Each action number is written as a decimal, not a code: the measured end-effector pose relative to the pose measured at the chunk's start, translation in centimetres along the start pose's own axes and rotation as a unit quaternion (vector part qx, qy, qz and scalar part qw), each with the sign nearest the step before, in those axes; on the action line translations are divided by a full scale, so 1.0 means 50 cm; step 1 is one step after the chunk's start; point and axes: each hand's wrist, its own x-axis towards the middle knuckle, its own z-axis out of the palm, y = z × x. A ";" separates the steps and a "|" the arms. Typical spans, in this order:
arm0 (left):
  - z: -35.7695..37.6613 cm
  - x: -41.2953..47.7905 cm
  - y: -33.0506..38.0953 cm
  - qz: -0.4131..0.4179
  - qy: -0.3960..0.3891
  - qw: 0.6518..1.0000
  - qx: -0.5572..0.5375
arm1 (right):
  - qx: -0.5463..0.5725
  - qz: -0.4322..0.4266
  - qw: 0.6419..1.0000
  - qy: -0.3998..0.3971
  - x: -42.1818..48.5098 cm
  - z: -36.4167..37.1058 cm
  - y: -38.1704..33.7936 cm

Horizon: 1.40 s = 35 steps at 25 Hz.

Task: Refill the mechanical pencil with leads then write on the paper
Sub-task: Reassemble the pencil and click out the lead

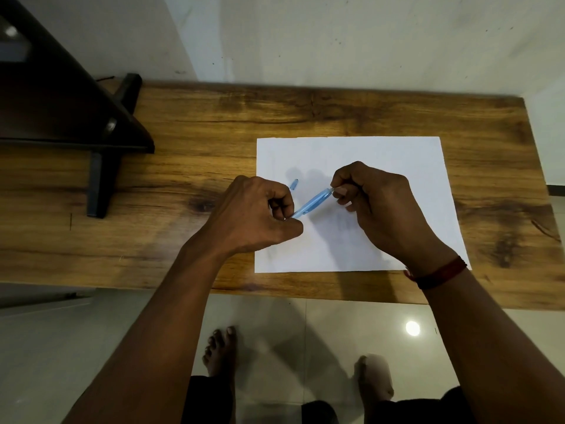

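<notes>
Blue mechanical pencil [313,201] gripped by left hand [256,215], right hand [376,209], over paper [367,154]

Home room, low wooden table [305,117] against white wall [336,35], glossy tiled floor [91,347], bare feet [220,350]

Head-worn camera (wide-angle) looks steeply down, close above the table [214,123].

No text, label, brand or number can be read anywhere — the paper [351,154] looks blank.
</notes>
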 end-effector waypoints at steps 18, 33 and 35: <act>-0.024 0.002 -0.013 -0.061 0.062 0.988 -0.125 | 0.110 0.149 0.975 0.122 0.016 0.033 -0.016; -0.046 -0.002 -0.040 -0.104 0.058 0.991 -0.067 | -0.167 0.169 0.966 0.105 0.048 0.143 -0.078; -0.045 -0.002 -0.037 -0.107 0.059 0.990 -0.068 | -0.146 0.178 0.968 0.098 0.050 0.139 -0.073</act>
